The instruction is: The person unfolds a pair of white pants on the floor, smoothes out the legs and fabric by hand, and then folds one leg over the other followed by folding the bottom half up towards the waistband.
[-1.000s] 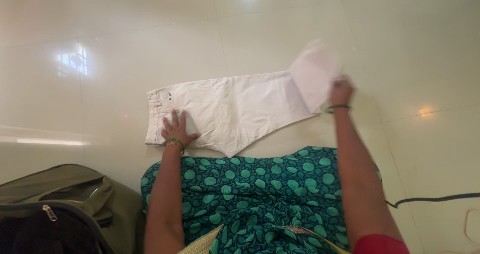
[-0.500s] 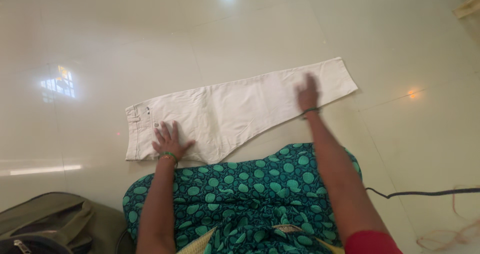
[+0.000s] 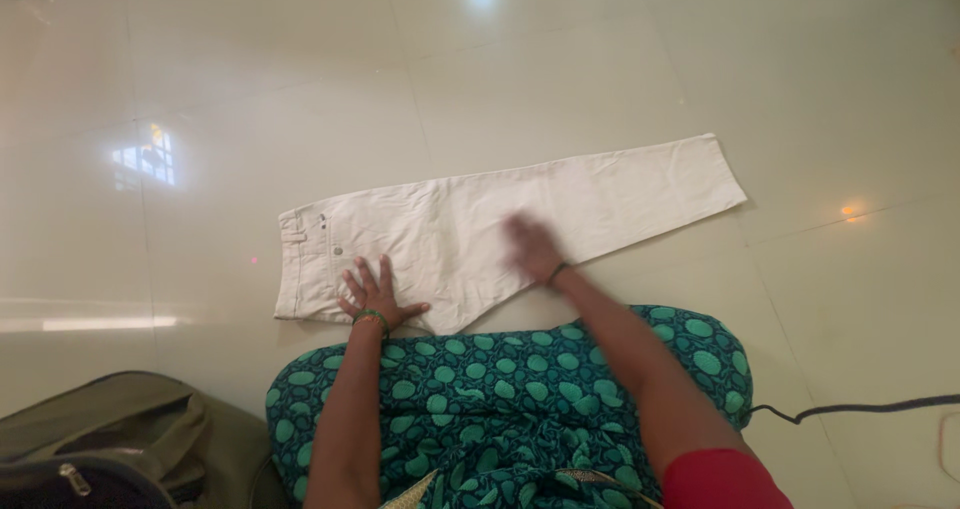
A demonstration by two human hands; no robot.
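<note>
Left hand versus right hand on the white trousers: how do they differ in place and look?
The left hand lies flat with fingers spread near the waistband end of the white trousers; the right hand lies further along, about mid-length. The left hand looks sharp, the right hand blurred. Both rest open, palm down, on the cloth, each with a bangle.

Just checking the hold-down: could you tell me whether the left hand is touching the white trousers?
Touching. The head view shows the left hand lying flat, fingers spread, on the white trousers near the waistband.

Olive bag (image 3: 110, 439), black cable (image 3: 860, 406)
</note>
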